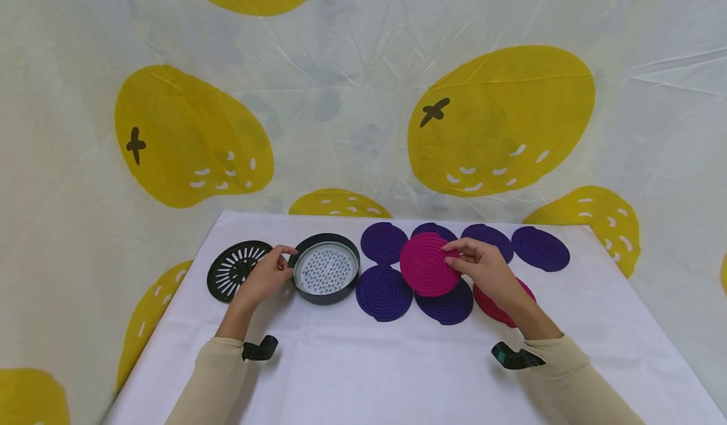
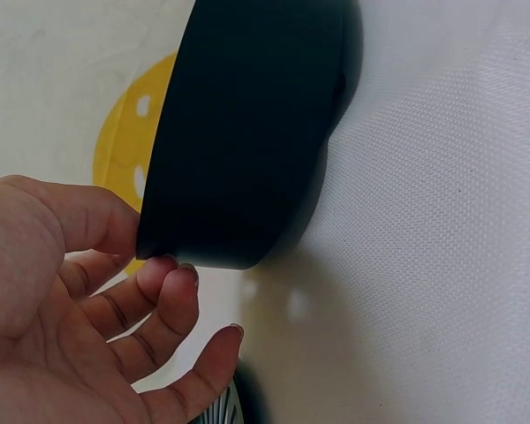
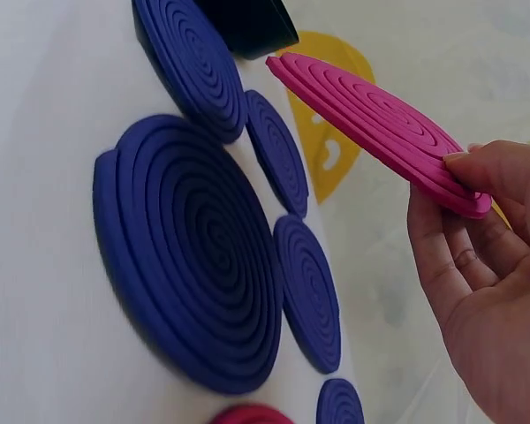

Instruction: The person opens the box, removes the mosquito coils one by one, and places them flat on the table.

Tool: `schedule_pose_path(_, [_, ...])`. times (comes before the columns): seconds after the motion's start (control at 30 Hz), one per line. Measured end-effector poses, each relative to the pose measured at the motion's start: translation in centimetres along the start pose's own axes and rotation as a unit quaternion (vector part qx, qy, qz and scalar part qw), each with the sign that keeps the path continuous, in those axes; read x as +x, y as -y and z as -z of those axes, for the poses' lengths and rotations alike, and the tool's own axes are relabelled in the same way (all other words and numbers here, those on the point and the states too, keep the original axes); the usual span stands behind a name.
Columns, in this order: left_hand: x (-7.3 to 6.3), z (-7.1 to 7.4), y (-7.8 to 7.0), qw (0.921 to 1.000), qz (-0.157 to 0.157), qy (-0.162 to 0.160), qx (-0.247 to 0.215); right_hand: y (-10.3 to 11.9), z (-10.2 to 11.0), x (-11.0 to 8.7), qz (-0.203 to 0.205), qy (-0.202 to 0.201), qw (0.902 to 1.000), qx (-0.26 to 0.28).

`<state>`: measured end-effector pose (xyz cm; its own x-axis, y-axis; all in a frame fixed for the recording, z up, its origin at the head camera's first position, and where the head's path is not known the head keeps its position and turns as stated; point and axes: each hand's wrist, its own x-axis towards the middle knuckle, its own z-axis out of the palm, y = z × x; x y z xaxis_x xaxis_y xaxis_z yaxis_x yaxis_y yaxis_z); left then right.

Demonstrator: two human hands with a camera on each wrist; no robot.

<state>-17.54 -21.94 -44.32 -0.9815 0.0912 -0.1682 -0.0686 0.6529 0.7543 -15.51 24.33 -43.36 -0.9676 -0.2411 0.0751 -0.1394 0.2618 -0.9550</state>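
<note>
My left hand pinches the near-left rim of a round dark mosquito coil holder, thumb and fingertips right at its edge. A pale perforated disc covers the inside of the holder. Raised between the thumb and fingers of my right hand is a pink mosquito coil, gripped by its right edge. In the head view it overlaps two purple coils behind and below it. Beside the holder lie purple mosquito coils, several in two rows. A red coil is partly hidden under my right wrist.
Left of the holder lies a black slotted lid, partly covered by my left hand. Everything lies on a white-covered table. Behind its back edge hangs a pale cloth with large yellow fruit shapes.
</note>
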Motion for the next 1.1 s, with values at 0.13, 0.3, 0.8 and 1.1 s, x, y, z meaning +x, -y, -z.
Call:
schedule_pose_path(0.13, [0.0,0.0,-0.1,1.0,0.002,0.0,0.0,-0.3,1.0,-0.6,-0.006,-0.002,0.9999,-0.008])
schedule_pose_path(0.3, [0.0,0.0,-0.1,1.0,0.002,-0.002,0.001,-0.8,2.0,-1.2,-0.006,-0.009,0.9999,-0.005])
schedule_pose_path(0.8, [0.2,-0.1,0.0,1.0,0.0,-0.002,0.002,-2.2,4.7,-3.2,-0.016,-0.032,0.9992,-0.016])
schedule_pose_path(1.1, [0.3,-0.1,0.2,1.0,0.007,-0.001,0.003,-2.6,5.9,-4.0,-0.015,-0.035,0.9992,-0.009])
